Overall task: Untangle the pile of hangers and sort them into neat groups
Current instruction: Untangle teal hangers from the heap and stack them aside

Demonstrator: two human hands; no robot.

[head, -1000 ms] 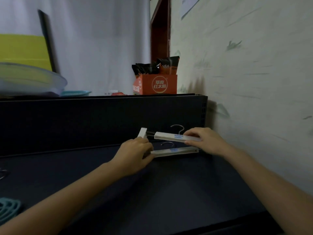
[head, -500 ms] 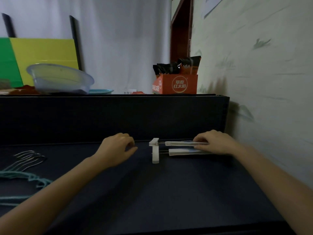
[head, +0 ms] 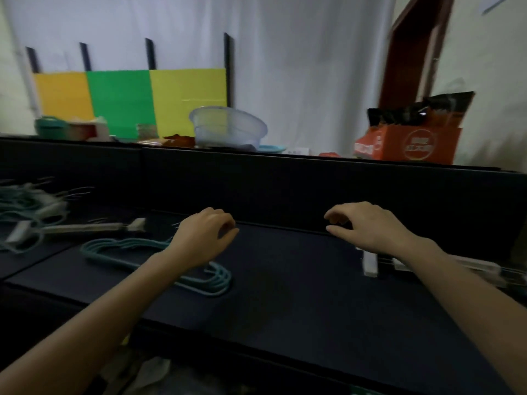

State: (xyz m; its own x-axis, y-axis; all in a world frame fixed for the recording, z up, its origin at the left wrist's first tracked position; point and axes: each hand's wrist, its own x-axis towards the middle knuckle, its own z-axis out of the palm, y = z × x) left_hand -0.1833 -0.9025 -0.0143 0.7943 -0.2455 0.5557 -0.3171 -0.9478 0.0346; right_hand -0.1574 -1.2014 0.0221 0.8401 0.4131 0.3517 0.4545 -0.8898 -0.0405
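A neat stack of teal hangers (head: 159, 259) lies on the dark table (head: 285, 295), partly under my left forearm. Further left, a white clip hanger (head: 77, 228) rests beside a tangled pile of teal and wire hangers (head: 28, 203). At the right, white clip hangers (head: 370, 265) lie flat under my right wrist. My left hand (head: 204, 238) hovers over the table with loosely curled fingers and holds nothing. My right hand (head: 368, 228) hovers with relaxed fingers, also holding nothing.
A black partition (head: 285, 183) runs along the back of the table. Behind it sit a clear plastic bowl (head: 228, 126), an orange box of packets (head: 410, 143) and coloured boards (head: 128, 101). A wall stands at the right.
The view has swung left, bringing the teal hangers and the tangled pile into sight. My right hand has let go of the white clip hangers and lifted; my left hand moved left.
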